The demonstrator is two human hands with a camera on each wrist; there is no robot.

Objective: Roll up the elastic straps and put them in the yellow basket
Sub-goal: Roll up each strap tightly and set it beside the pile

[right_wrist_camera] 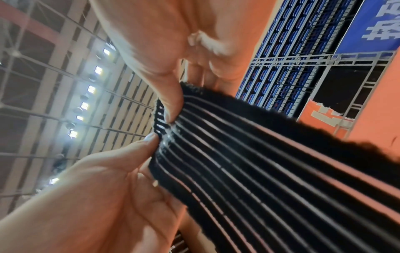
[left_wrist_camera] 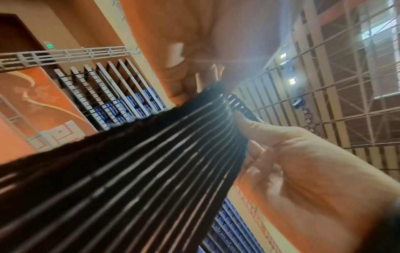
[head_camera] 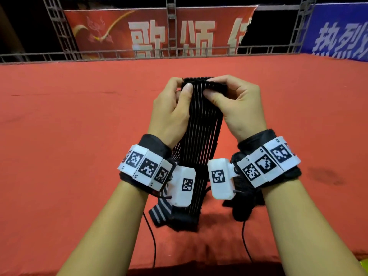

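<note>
A black elastic strap [head_camera: 201,136] with thin white stripes hangs from both hands above the red table. Its lower end lies crumpled on the cloth below my wrists. My left hand [head_camera: 184,86] pinches the top left corner, thumb in front and fingers behind. My right hand [head_camera: 211,88] pinches the top right corner the same way. The top edge is turned over between the thumbs. In the left wrist view the strap [left_wrist_camera: 151,162] runs up to my left hand [left_wrist_camera: 186,95] and right hand [left_wrist_camera: 244,123]. The right wrist view shows the strap [right_wrist_camera: 259,162], right hand [right_wrist_camera: 173,109] and left hand [right_wrist_camera: 151,138].
The red-covered table [head_camera: 79,136] stretches wide on both sides. A dark bundle [head_camera: 243,210] lies on the cloth under my right wrist. A metal truss rail [head_camera: 119,54] and banners stand along the far edge. A sliver of yellow [head_camera: 365,264] shows at the bottom right corner.
</note>
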